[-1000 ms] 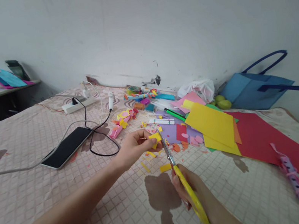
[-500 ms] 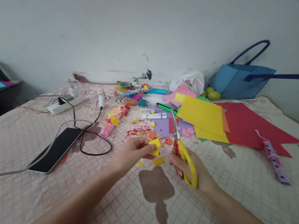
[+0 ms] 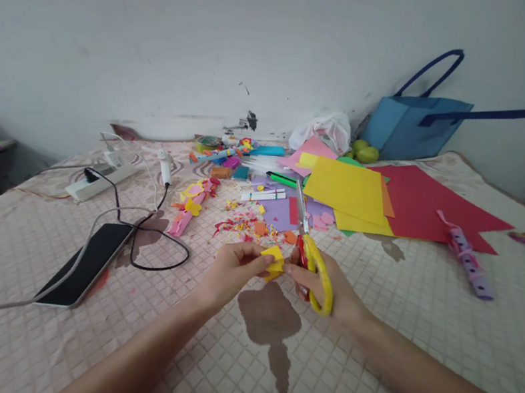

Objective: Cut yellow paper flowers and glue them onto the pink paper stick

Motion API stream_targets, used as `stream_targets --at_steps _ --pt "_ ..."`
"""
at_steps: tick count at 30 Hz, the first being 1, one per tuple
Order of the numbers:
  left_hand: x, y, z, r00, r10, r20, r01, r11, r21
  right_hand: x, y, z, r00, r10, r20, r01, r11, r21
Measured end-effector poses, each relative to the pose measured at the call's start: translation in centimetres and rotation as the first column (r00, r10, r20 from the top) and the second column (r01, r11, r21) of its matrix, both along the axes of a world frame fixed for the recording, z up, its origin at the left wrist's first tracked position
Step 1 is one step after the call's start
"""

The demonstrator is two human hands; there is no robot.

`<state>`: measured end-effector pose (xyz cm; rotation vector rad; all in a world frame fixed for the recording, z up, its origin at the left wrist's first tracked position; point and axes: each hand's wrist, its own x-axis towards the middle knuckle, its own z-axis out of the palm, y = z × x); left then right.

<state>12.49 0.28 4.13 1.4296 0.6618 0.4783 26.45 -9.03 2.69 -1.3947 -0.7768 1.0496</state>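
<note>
My left hand pinches a small yellow paper piece between thumb and fingers. My right hand is wrapped round a pair of scissors with yellow and red handles. The blades point up and away from me, apart from the yellow piece, and look closed or nearly so. The right fingertips reach to the right edge of the yellow piece and seem to touch it. Beyond the hands lie colourful paper scraps, a purple sheet and a green cutter-like tool.
Yellow sheets and a red sheet lie to the right, near a purple paper roll. A blue bag stands by the wall. At left are a dark tablet-like device, cables and a power strip.
My right hand, with the scissors, has moved left to the yellow piece, and its fingertips now meet it. The view has shifted slightly, moving the scene left and up.
</note>
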Motion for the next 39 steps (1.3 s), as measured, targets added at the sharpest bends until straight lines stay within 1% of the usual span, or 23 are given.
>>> stream_targets --at_steps 2,4,5,7,9,10,13,15,17,19,21,22,24,26,28,31,34,39 --pt "-0.1 0.6 0.1 1.0 0.026 -0.017 -0.026 0.999 0.031 0.3 0.0 0.0 0.999 -0.024 -0.029 0.025 1.0 0.017" --pt "-0.4 1.2 0.1 0.997 0.041 -0.067 -0.035 0.995 0.097 0.7 0.0 0.0 0.997 -0.052 -0.051 0.054 0.997 0.051" --pt "-0.5 1.5 0.1 0.994 0.021 -0.108 -0.006 0.991 0.137 1.0 0.0 0.0 0.996 -0.064 -0.058 0.068 0.995 0.069" --pt "-0.7 1.7 0.2 0.974 -0.068 -0.218 0.116 0.97 0.215 1.4 0.1 0.0 0.994 -0.083 -0.066 0.09 0.991 0.102" --pt "-0.9 1.5 0.2 0.933 -0.144 -0.331 0.252 0.916 0.313 1.6 0.1 -0.1 0.994 -0.089 -0.069 0.097 0.989 0.114" --pt "-0.9 1.3 0.3 0.915 -0.154 -0.373 0.299 0.881 0.368 1.7 0.1 -0.1 0.994 -0.086 -0.072 0.093 0.989 0.114" --pt "-0.9 0.6 0.3 0.891 -0.128 -0.437 0.358 0.79 0.498 1.6 0.0 -0.2 0.995 -0.065 -0.069 0.072 0.992 0.102" --pt "-1.0 0.3 0.2 0.882 -0.157 -0.444 0.398 0.754 0.523 1.5 -0.1 -0.1 0.998 -0.048 -0.047 0.052 0.995 0.088" --pt "-1.0 0.2 0.1 0.872 -0.223 -0.436 0.443 0.736 0.511 1.4 -0.3 0.0 0.999 -0.033 -0.016 0.034 0.997 0.076" --pt "-1.0 0.3 0.1 0.884 -0.233 -0.406 0.43 0.747 0.507 1.3 -0.3 0.1 1.0 -0.011 0.005 0.011 0.997 0.073" --pt "-1.0 0.3 0.1 0.922 -0.17 -0.348 0.341 0.782 0.521 1.2 -0.3 0.2 1.0 0.009 0.024 -0.01 0.998 0.061" --pt "-0.9 0.3 0.1 0.94 -0.14 -0.311 0.29 0.809 0.511 1.2 -0.3 0.2 0.999 0.017 0.037 -0.018 0.999 0.046" --pt "-0.7 0.3 0.1 0.962 -0.132 -0.237 0.224 0.879 0.42 1.0 -0.3 0.3 0.998 0.034 0.06 -0.034 0.999 0.011" --pt "-0.4 0.2 0.0 0.971 -0.151 -0.183 0.197 0.942 0.27 0.9 -0.4 0.2 0.996 0.059 0.072 -0.059 0.998 -0.01" --pt "-0.3 0.1 0.0 0.977 -0.142 -0.161 0.167 0.974 0.151 0.8 -0.5 0.1 0.995 0.074 0.067 -0.074 0.997 -0.001" --pt "-0.2 0.0 0.0 0.981 -0.127 -0.145 0.134 0.99 0.045 0.9 -0.6 -0.1 0.997 0.066 0.031 -0.068 0.996 0.053" --pt "-0.1 0.0 0.1 0.983 -0.131 -0.126 0.132 0.991 -0.004 0.9 -0.5 -0.1 0.998 0.066 -0.005 -0.065 0.994 0.087" --pt "0.0 -0.4 0.0 0.983 -0.145 -0.113 0.143 0.989 -0.03 0.7 -0.4 0.3 0.999 0.054 0.003 -0.054 0.998 0.039"
